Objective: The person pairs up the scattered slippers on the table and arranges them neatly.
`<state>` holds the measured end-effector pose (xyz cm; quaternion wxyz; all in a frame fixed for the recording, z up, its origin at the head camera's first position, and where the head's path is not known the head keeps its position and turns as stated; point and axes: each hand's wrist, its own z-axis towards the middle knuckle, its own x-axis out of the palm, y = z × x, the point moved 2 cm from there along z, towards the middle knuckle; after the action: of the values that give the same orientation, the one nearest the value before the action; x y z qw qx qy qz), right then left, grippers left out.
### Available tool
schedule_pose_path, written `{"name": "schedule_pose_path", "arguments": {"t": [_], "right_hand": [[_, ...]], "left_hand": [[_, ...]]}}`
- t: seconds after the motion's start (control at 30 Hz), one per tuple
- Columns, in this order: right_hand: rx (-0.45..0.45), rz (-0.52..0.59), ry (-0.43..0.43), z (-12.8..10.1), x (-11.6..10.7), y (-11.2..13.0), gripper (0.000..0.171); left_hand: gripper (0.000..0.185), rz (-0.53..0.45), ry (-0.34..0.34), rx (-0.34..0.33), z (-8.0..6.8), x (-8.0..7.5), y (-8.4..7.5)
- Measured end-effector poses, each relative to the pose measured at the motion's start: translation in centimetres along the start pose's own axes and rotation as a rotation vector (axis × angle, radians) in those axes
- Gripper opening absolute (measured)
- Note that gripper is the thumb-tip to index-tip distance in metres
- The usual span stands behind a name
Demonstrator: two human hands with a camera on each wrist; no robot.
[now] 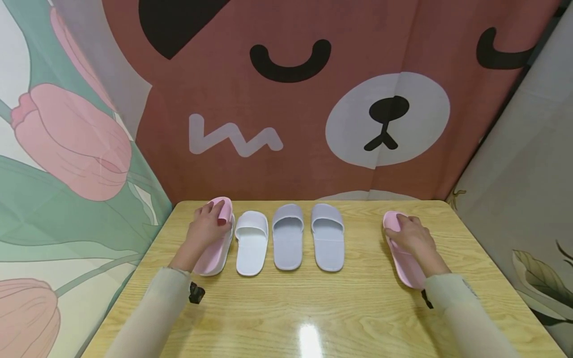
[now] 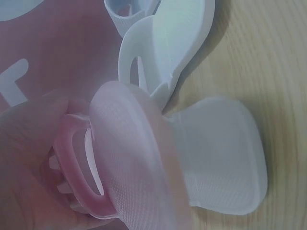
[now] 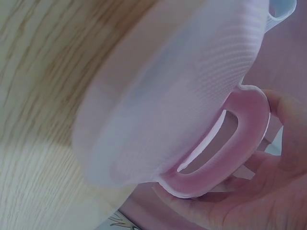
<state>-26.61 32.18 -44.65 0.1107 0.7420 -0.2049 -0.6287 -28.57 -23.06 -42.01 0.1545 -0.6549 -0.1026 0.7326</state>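
My left hand [image 1: 205, 229] grips a pink slipper [image 1: 213, 259] by its strap at the left of the table. Beneath that slipper a white slipper [image 2: 223, 158] lies on the wood, mostly covered; the left wrist view shows its heel sticking out. Over at the right, my right hand [image 1: 413, 237] holds the other pink slipper [image 1: 406, 267] round its strap, thumb on one side and fingers on the other. In the right wrist view this slipper's sole [image 3: 139, 129] stands tilted; whether it touches the table I cannot tell.
Between the hands, a second white slipper [image 1: 251, 252] and two grey slippers [image 1: 288, 248] stand in a row, toes toward the back. A bear-print curtain [image 1: 286, 169] hangs behind the wooden table [image 1: 286, 308]. Printed cloths flank both sides.
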Motion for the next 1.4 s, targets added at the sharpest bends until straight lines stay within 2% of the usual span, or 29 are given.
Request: {"name": "schedule_pose_path", "arguments": {"t": [0.73, 1.4], "right_hand": [[-0.002, 0.035, 0.003, 0.8, 0.1, 0.0, 0.091], [-0.008, 0.034, -0.001, 0.8, 0.0, 0.4, 0.088]], "left_hand": [[0.077, -0.009, -0.010, 0.026, 0.0, 0.3, -2.0], [0.078, -0.037, -0.014, 0.031, 0.6, 1.5, -3.3]]}}
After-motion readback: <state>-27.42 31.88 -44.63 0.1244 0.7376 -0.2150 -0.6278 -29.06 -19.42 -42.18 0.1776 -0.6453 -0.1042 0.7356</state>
